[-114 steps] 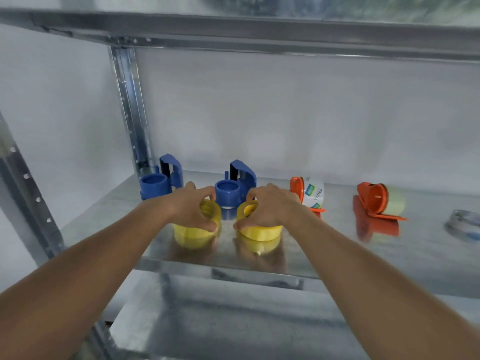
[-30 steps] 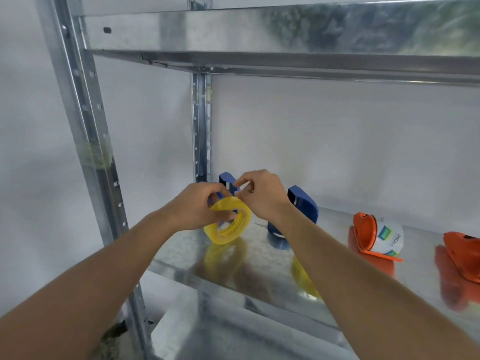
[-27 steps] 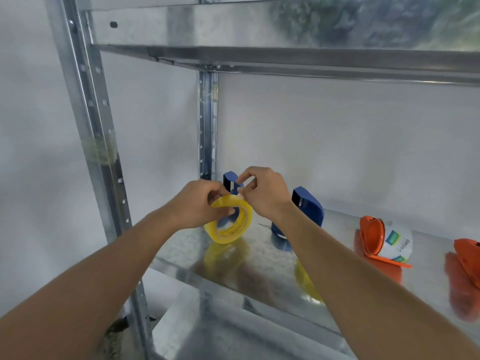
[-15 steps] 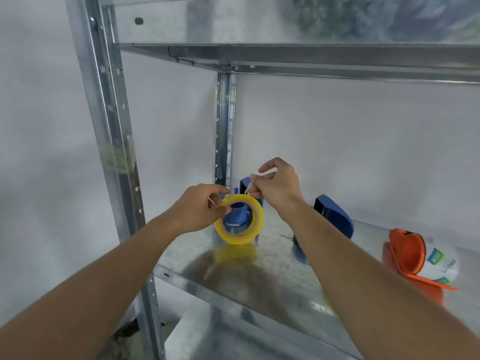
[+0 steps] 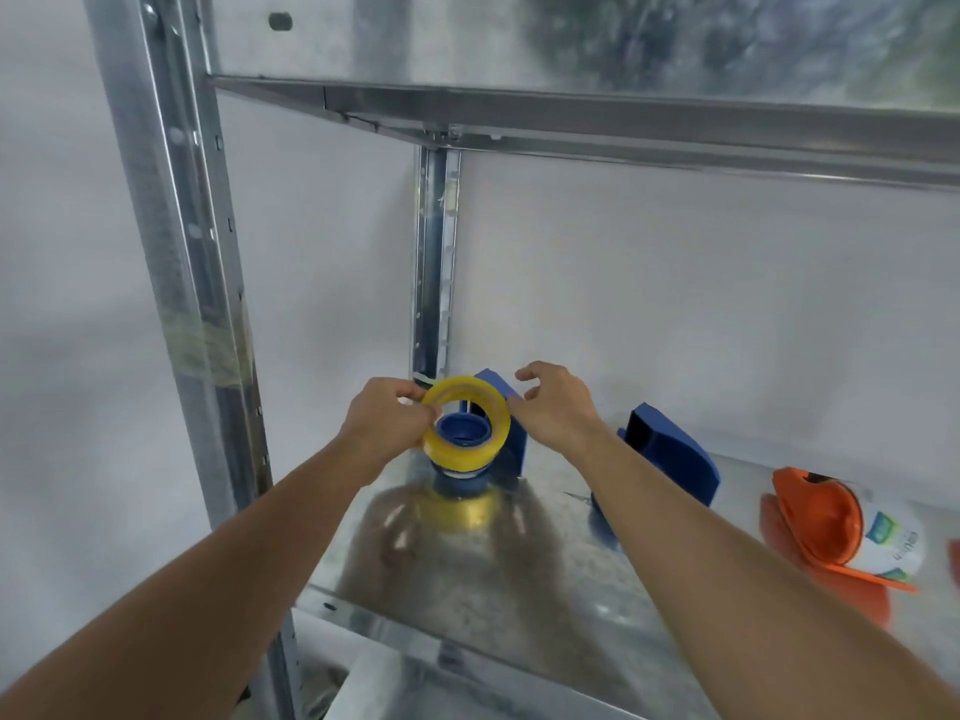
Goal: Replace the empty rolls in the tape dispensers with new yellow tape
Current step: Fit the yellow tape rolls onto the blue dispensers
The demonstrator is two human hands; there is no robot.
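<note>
Loading the first blue tape dispenser [image 5: 501, 428]: left hand [image 5: 387, 420] gripping the yellow tape roll [image 5: 466, 423] ringed over its hub, right hand [image 5: 556, 405] half-open, fingertips at the rim, empty; next, probably pressing it square and fully down

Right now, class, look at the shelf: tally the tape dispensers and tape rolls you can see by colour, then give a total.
Blue dispensers: 2, one behind the yellow roll and one to its right
Orange dispensers: 1 plainly seen, loaded with a white labelled roll
Yellow tape rolls: 1, around the blue hub
White tape rolls: 1
Total: 5
</note>
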